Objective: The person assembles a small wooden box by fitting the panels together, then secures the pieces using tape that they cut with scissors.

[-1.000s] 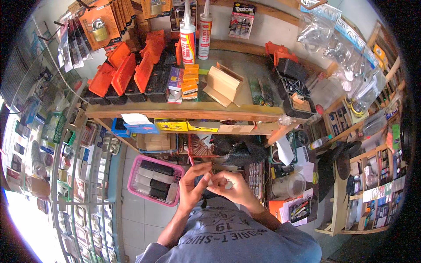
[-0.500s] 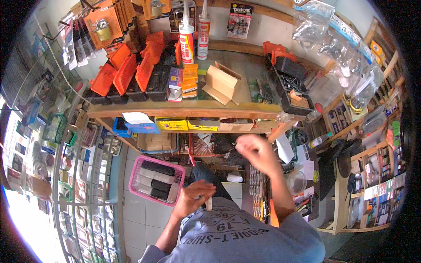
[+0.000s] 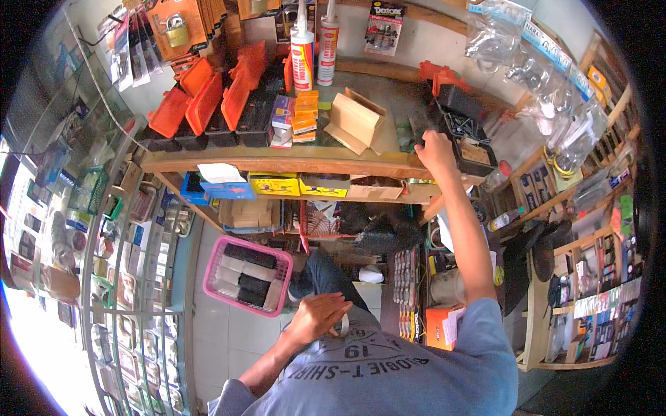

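Observation:
My right hand (image 3: 437, 152) reaches to the right end of the wooden shelf top. Its fingers are bent together beside an open black case (image 3: 474, 156) holding small parts, and whatever they grip is hidden. Close to the fingertips lies a small green-and-dark item (image 3: 405, 136), only partly visible. My left hand (image 3: 319, 315) rests low over my lap, palm down with fingers together and slightly curled. A pale curved edge (image 3: 344, 324) shows under its fingertips; what it belongs to is unclear. A folded brown cardboard piece (image 3: 355, 123) stands on the shelf, left of my right hand.
Black cases with orange lids (image 3: 206, 104), small boxes (image 3: 304, 116) and two sealant tubes (image 3: 302, 59) crowd the shelf. Yellow boxes (image 3: 275, 184) line the level below. A pink basket (image 3: 208, 277) sits on the floor at left. Clear plastic bags (image 3: 548, 83) hang at right.
My right hand has moved up and forward from above my lap to the shelf's right end. My left hand has shifted slightly right and down, its fingers curling a little more.

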The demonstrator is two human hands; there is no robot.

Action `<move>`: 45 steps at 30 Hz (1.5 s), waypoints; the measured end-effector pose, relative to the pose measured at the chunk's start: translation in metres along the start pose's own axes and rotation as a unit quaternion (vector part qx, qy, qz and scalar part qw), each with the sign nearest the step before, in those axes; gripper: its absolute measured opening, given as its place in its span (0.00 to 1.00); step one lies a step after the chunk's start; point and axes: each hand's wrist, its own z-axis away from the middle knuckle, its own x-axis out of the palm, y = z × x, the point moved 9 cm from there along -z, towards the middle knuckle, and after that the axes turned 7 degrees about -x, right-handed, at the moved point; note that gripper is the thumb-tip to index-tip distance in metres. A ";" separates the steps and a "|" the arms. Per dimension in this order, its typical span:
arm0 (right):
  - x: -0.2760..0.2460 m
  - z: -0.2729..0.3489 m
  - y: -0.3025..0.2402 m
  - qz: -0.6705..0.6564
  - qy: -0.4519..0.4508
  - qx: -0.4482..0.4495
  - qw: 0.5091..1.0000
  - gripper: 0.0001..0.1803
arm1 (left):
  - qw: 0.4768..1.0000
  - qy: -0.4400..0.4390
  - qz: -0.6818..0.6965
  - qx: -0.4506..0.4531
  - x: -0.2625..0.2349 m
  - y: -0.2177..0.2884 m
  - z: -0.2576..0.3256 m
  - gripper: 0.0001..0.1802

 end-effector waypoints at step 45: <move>-0.001 0.246 -0.195 -0.378 -0.489 -0.341 0.708 0.32 | 0.721 -0.348 0.526 -0.287 -0.010 -0.048 0.016 0.77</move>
